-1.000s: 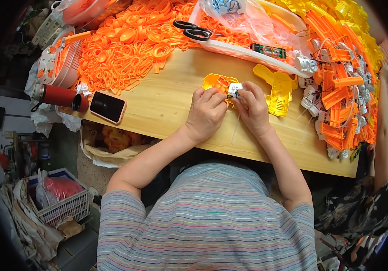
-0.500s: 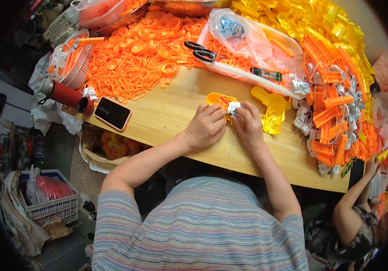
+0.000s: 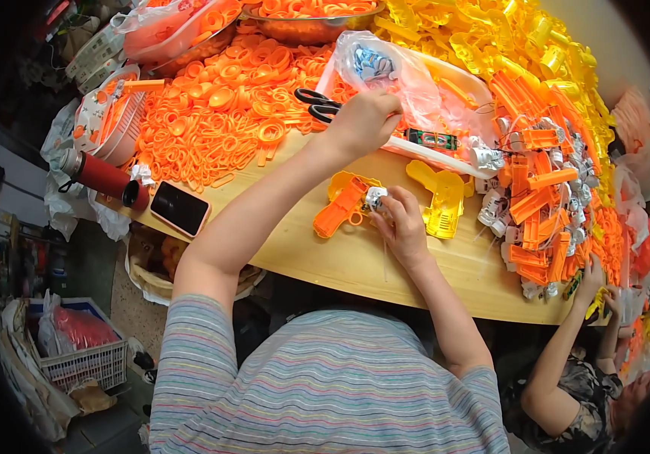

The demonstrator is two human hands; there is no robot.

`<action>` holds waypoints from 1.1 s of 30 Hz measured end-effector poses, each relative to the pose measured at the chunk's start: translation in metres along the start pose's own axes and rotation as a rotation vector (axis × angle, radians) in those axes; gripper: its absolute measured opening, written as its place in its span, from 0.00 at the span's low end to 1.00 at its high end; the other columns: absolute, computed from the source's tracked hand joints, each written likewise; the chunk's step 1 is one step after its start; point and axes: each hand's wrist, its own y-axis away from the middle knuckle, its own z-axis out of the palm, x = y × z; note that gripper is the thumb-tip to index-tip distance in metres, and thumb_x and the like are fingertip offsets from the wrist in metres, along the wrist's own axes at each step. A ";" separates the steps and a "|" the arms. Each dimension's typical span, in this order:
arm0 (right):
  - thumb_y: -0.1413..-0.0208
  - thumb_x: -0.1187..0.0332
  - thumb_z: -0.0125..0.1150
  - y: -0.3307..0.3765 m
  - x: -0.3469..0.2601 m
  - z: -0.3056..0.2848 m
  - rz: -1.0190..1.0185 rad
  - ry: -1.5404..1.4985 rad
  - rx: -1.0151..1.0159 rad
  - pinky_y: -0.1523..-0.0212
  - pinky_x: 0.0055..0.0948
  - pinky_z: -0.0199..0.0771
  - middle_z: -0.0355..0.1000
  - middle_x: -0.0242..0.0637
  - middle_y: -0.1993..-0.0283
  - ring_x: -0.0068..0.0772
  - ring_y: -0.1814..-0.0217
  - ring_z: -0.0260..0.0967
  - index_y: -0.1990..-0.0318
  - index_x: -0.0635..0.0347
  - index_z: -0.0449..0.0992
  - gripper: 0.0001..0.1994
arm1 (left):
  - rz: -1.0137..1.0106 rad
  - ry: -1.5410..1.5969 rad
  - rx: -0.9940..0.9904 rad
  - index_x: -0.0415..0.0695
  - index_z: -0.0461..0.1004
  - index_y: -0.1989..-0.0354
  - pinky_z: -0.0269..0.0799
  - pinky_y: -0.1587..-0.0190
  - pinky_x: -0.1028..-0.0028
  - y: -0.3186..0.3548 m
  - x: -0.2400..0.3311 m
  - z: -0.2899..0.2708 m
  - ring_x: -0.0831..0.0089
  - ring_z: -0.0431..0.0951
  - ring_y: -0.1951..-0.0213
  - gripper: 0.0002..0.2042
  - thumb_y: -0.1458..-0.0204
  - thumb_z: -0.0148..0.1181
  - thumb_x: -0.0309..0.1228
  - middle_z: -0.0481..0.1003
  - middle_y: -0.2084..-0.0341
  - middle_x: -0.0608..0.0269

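My right hand (image 3: 403,227) pinches the end of a partly assembled toy (image 3: 342,208), which looks like a toy gun. It has a yellow shell half, an orange handle-shaped piece and a small white-and-silver block (image 3: 376,197) by my fingertips. My left hand (image 3: 363,125) is raised over the front edge of a white tray (image 3: 446,155); its fingers bend away and their tips are hidden, so I cannot tell what they hold. Just right of the toy, a separate yellow shell piece (image 3: 444,204) lies on the wooden table (image 3: 302,250).
Loose orange parts (image 3: 211,113) are heaped at the far left, yellow parts (image 3: 484,38) at the back. Scissors (image 3: 317,102) lean at the tray. Orange-and-silver assemblies (image 3: 541,189) pile at the right. A phone (image 3: 179,207) and red flask (image 3: 105,178) sit left. A co-worker's arm (image 3: 559,363) reaches in.
My left hand has left the toy and moved up to the tray, uncovering the orange handle piece. My right hand stays on the toy, slightly lower. The co-worker's hands have shifted left.
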 end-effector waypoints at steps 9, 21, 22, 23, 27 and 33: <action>0.55 0.79 0.63 -0.001 -0.001 -0.001 0.042 -0.113 -0.009 0.52 0.40 0.74 0.67 0.53 0.49 0.53 0.49 0.68 0.54 0.65 0.71 0.18 | -0.289 -0.276 -0.644 0.42 0.82 0.64 0.75 0.54 0.61 -0.057 0.003 0.076 0.56 0.80 0.57 0.19 0.59 0.69 0.44 0.80 0.63 0.50; 0.54 0.85 0.60 -0.004 -0.002 -0.001 -0.034 0.115 0.045 0.39 0.45 0.66 0.62 0.53 0.38 0.58 0.36 0.61 0.47 0.61 0.72 0.24 | 0.031 0.161 0.325 0.42 0.71 0.64 0.75 0.67 0.73 -0.006 0.004 0.041 0.71 0.79 0.70 0.15 0.51 0.70 0.36 0.77 0.70 0.61; 0.53 0.84 0.60 -0.002 -0.001 0.000 -0.044 0.072 0.087 0.39 0.45 0.66 0.61 0.54 0.38 0.58 0.36 0.61 0.47 0.62 0.71 0.23 | -0.076 0.431 0.343 0.41 0.69 0.63 0.74 0.68 0.74 0.004 0.010 0.033 0.74 0.78 0.71 0.17 0.51 0.70 0.37 0.76 0.71 0.62; 0.52 0.84 0.61 0.000 0.001 -0.001 -0.050 0.033 0.127 0.40 0.45 0.66 0.61 0.55 0.38 0.58 0.37 0.62 0.48 0.63 0.71 0.22 | -0.183 0.706 0.355 0.40 0.68 0.63 0.74 0.69 0.75 0.014 0.019 0.027 0.76 0.76 0.73 0.19 0.51 0.71 0.39 0.76 0.73 0.63; 0.51 0.77 0.65 0.004 -0.005 -0.008 -0.082 -0.046 0.105 0.41 0.45 0.67 0.61 0.55 0.39 0.57 0.39 0.63 0.56 0.62 0.71 0.14 | -0.351 0.776 0.418 0.42 0.66 0.66 0.70 0.72 0.79 0.060 0.037 0.006 0.83 0.70 0.75 0.20 0.51 0.71 0.41 0.68 0.79 0.70; 0.58 0.67 0.73 0.021 -0.042 -0.007 -0.019 0.038 0.037 0.37 0.49 0.57 0.59 0.55 0.38 0.58 0.35 0.57 0.65 0.60 0.75 0.14 | -0.365 0.454 0.404 0.43 0.67 0.69 0.69 0.73 0.74 0.096 0.021 0.003 0.79 0.70 0.78 0.22 0.52 0.71 0.47 0.69 0.81 0.69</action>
